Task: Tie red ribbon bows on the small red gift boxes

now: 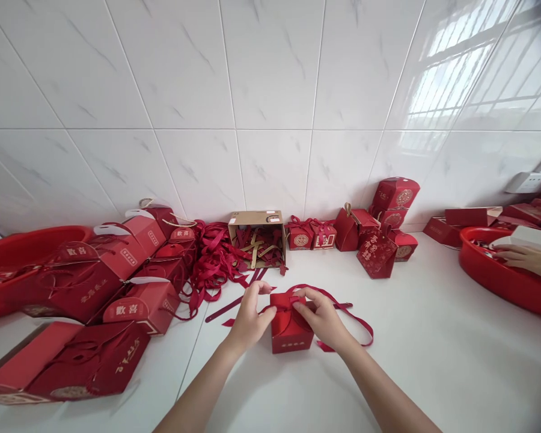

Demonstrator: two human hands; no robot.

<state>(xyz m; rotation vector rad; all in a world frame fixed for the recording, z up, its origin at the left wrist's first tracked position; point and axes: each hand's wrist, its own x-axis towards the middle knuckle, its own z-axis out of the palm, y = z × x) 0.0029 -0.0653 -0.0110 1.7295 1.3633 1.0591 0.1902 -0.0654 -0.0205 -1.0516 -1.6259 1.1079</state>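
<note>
A small red gift box (288, 334) stands on the white tiled floor (433, 373) in front of me. A dark red ribbon (360, 325) crosses its top and loops out to the right. My left hand (249, 317) pinches the ribbon at the box's left top edge. My right hand (322, 316) pinches the ribbon at the knot on top of the box. Both hands have their fingers closed on the ribbon.
A heap of red gift boxes (117, 270) lies at left beside a red basin (9, 252). A cardboard box of ribbons (258, 237) and loose ribbons (211, 258) sit by the wall. Finished boxes (379, 234) stand behind. Another person's hand (525, 257) rests on a red basin (509, 282) at right.
</note>
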